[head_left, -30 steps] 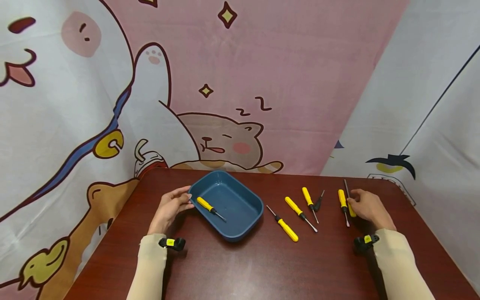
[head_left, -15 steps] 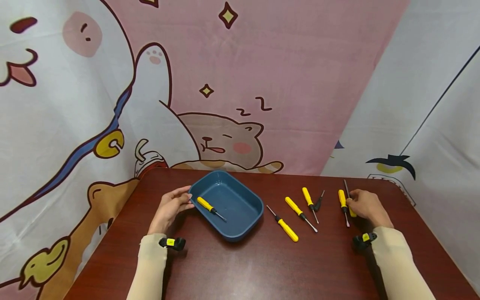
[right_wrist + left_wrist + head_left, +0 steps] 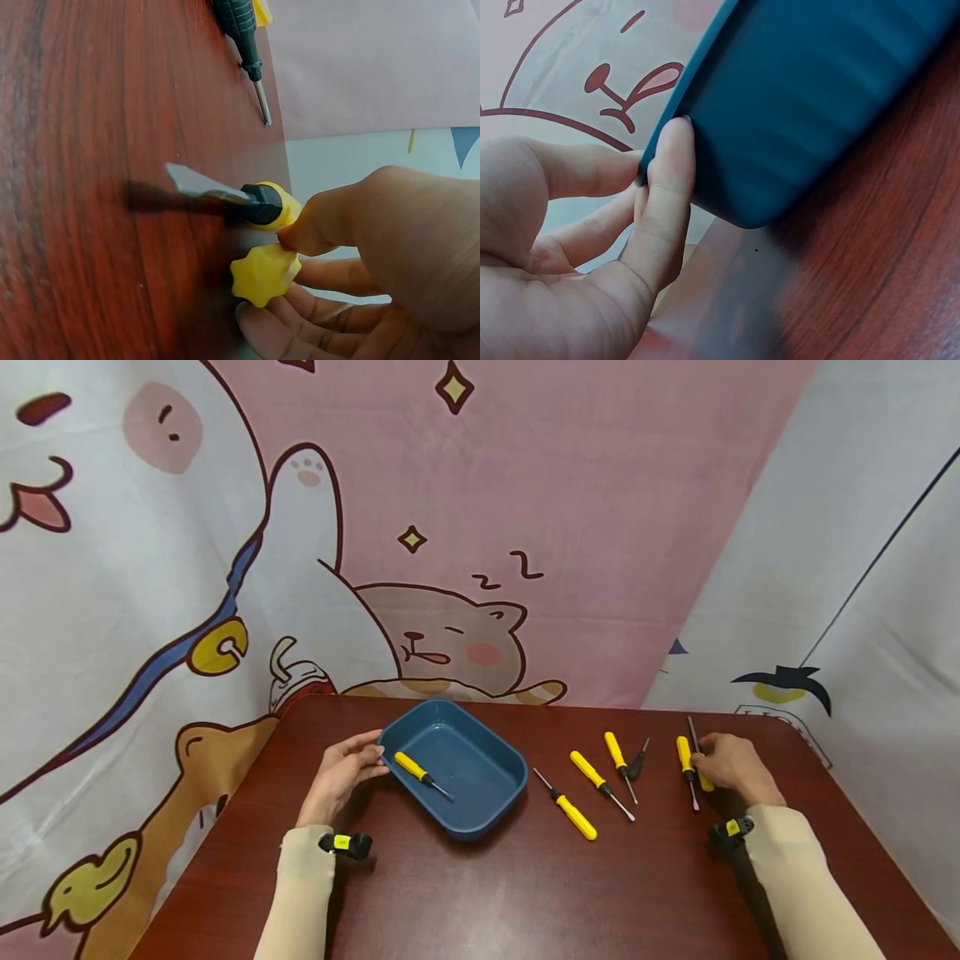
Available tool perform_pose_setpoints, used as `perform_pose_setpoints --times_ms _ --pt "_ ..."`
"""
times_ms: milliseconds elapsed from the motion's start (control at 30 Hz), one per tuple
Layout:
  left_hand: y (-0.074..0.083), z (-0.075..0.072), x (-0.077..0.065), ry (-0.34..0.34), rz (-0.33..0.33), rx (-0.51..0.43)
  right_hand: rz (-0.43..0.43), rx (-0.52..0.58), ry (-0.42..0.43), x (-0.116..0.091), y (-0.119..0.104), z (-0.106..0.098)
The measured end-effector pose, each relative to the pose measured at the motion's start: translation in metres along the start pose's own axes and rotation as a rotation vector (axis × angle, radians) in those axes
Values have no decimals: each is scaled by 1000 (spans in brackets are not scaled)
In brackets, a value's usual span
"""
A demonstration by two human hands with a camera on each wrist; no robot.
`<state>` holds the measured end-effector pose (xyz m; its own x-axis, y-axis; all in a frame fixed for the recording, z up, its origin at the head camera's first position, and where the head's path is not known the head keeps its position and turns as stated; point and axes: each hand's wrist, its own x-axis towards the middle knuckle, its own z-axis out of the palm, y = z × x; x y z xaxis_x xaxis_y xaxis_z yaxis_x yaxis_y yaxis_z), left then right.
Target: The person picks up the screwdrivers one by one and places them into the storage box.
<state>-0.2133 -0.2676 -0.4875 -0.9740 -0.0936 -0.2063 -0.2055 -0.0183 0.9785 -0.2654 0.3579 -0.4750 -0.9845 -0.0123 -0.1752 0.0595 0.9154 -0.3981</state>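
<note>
My left hand pinches the left rim of a blue rectangular plastic box; in the left wrist view, the thumb and fingers lie on either side of that rim. Inside the box rests a yellow-handled screwdriver. At the right, my right hand pinches the yellow handle of a screwdriver on the table. Seen in the right wrist view, the thumb and fingers lie about the ribbed yellow handle. Close beside it lies a flat-blade screwdriver with its tip toward me.
Between box and right hand lie several screwdrivers: a yellow one nearest the box, two more yellow ones, and a small dark one. The reddish-brown table meets a printed cloth at its back edge.
My right hand has shifted slightly left, its thumb closing in on the screwdriver handle. The left hand and the box have stayed in place.
</note>
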Motion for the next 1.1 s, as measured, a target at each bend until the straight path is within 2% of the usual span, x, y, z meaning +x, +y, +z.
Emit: perform_pose_setpoints --times_ms 533,833,1100 --pt "2 0 0 -2 -15 8 2 29 -59 6 0 -5" --pt "2 0 1 -9 -10 10 24 14 -54 5 -2 -5" --pt "2 0 -1 -8 -12 9 -9 26 -25 2 0 -9"
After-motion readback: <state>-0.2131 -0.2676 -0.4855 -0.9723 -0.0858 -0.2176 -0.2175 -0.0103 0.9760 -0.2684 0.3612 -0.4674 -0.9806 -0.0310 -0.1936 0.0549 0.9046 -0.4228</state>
